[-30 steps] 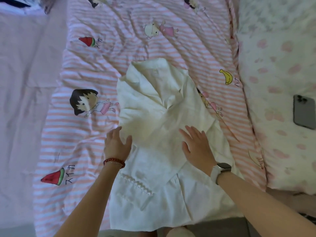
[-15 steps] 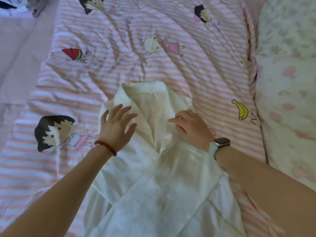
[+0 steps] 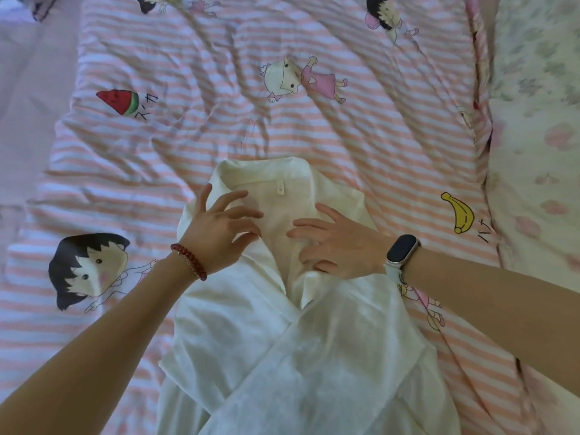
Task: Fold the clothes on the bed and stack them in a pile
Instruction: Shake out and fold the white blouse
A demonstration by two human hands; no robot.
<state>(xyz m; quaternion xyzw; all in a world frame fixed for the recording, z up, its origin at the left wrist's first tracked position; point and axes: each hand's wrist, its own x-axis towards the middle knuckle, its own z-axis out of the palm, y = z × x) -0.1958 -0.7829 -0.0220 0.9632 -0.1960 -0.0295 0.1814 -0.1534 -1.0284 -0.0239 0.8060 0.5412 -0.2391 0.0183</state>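
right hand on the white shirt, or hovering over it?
Touching. The head view shows the right hand lying flat on the white shirt just below the collar, fingers spread and pressing into the fabric.

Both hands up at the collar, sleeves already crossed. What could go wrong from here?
1. The crossed sleeves lie loose while both the left hand and right hand press near the collar; lifting may undo them.
2. The striped quilt underneath is wrinkled, so the white shirt may fold unevenly.
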